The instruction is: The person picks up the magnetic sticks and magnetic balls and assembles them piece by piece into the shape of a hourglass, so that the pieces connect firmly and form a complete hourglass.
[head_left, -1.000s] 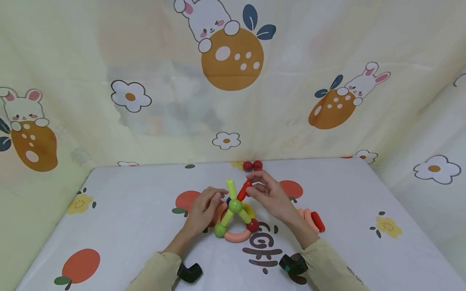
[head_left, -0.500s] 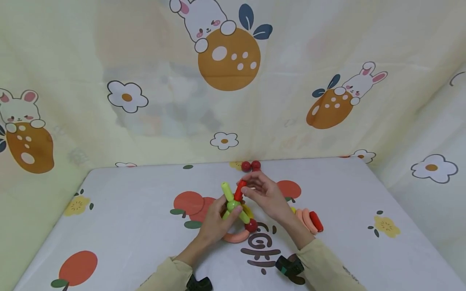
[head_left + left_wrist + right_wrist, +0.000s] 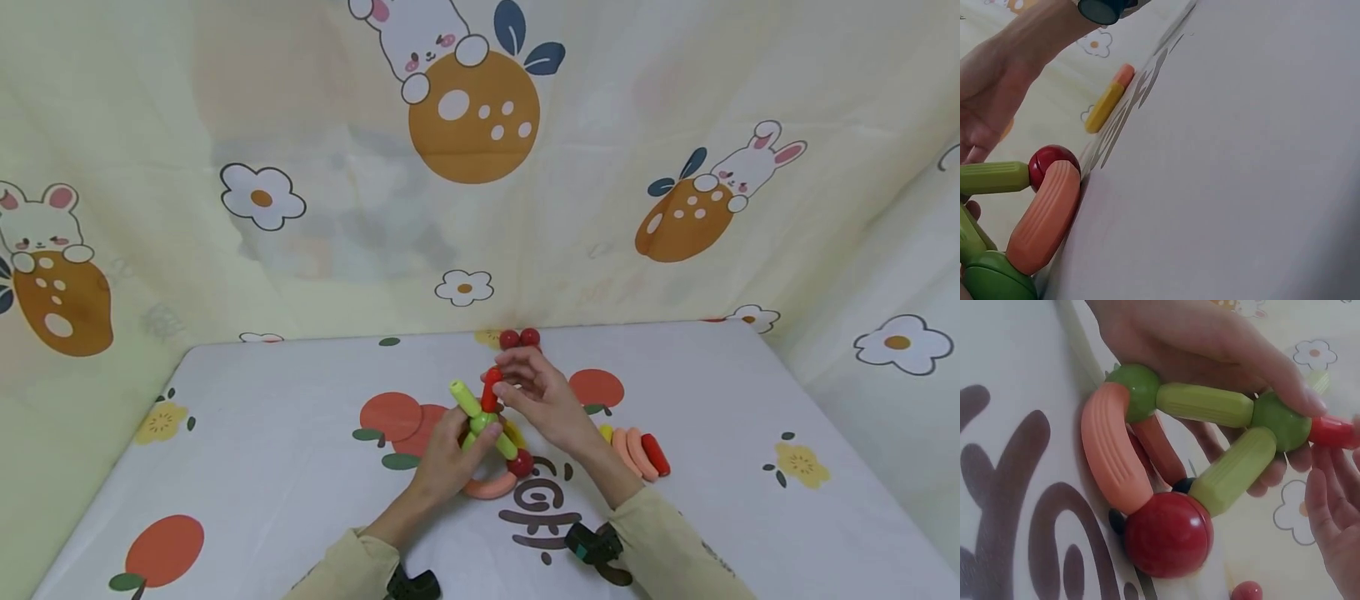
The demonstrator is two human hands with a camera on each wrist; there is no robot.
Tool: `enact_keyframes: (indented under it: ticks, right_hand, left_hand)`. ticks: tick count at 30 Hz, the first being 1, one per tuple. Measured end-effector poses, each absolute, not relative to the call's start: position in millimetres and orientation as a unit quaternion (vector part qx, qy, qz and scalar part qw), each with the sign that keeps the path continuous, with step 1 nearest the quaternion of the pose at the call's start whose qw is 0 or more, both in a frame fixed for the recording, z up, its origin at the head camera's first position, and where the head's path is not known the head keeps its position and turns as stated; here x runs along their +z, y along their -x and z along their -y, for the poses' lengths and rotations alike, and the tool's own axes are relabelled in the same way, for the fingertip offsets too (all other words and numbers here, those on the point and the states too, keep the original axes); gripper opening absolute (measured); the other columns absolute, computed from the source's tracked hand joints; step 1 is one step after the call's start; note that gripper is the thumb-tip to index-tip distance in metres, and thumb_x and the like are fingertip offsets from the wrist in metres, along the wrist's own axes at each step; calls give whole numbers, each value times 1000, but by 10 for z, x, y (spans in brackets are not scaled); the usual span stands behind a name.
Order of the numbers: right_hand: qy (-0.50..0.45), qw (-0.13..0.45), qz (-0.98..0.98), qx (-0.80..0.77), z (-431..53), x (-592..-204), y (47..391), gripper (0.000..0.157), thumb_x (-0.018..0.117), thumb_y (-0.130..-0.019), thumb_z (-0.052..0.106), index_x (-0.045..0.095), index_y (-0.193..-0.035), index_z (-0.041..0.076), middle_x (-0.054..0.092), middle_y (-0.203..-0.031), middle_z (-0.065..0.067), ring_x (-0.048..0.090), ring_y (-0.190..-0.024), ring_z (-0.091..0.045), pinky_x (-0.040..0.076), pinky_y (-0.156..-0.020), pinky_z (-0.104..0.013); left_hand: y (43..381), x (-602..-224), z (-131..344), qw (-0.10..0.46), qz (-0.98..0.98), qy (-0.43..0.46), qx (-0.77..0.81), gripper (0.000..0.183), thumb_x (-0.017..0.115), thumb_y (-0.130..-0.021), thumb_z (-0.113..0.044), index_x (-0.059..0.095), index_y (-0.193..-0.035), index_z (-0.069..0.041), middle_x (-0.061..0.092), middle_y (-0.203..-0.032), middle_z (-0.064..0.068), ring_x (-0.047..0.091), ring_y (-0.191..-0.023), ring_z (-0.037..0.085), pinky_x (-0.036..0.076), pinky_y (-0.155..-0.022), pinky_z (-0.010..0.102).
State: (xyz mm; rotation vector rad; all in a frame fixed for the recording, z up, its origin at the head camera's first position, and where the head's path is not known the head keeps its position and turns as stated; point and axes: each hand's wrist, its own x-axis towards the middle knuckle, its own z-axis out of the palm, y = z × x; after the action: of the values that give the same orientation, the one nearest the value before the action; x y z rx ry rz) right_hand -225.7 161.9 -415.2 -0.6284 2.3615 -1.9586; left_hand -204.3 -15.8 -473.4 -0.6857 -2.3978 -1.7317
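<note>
On the table in the head view stands a frame of magnetic-style rods and balls. Its top green ball (image 3: pixel 483 423) bears a light green rod (image 3: pixel 465 398) leaning left and a straight red rod (image 3: pixel 491 390). My left hand (image 3: pixel 442 467) grips the frame at that ball, thumb in front. With thumb and fingertips my right hand (image 3: pixel 543 404) pinches the red rod. Lower down, light green rods (image 3: pixel 1235 472) run to a red ball (image 3: pixel 1169 534) and another green ball (image 3: pixel 1135 394), which a curved coral piece (image 3: pixel 1110 447) joins. The left hand hides part of the frame.
Right of the frame lie curved coral pieces (image 3: pixel 628 454), a red rod (image 3: pixel 656 455) and a yellow piece (image 3: pixel 605 432). Several red balls (image 3: pixel 519 338) sit at the table's back edge, before a printed curtain (image 3: pixel 337 250).
My left hand has moved right from the frame's side to grip the top green ball. The red rod has swung more upright in my right hand, and the light green rod leans further left.
</note>
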Motion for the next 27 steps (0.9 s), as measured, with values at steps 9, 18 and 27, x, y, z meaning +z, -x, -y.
enact_keyframes:
  ticks: [9,18,27]
  right_hand:
    - [160,-36,-746,-646,-1797,-4137,2377,29,51,-97,19,47,-122,4,59,-107,-14,62,-92,-18,53,-77,-29]
    - [94,-86,-785,-606,-1927,-4151,2451,24,54,-96,17,52,-116,4,56,-110,-22,59,-95,-26,50,-76,-20]
    - [51,-93,-853,-512,-1989,-4246,2576,24,56,-94,17,55,-115,6,61,-110,-10,56,-102,-21,46,-82,-30]
  left_hand:
    - [2056,-4739,151,37,784,222,-578,27,60,-92,-27,62,-114,-11,65,-100,-5,53,-89,11,47,-73,22]
    - [1935,-4492,150,7,792,203,-576,29,59,-92,-20,60,-116,-4,64,-101,2,50,-89,12,44,-73,21]
    - [1905,-4422,159,8,786,209,-582,26,59,-92,-21,61,-114,-7,65,-101,2,53,-87,11,47,-73,22]
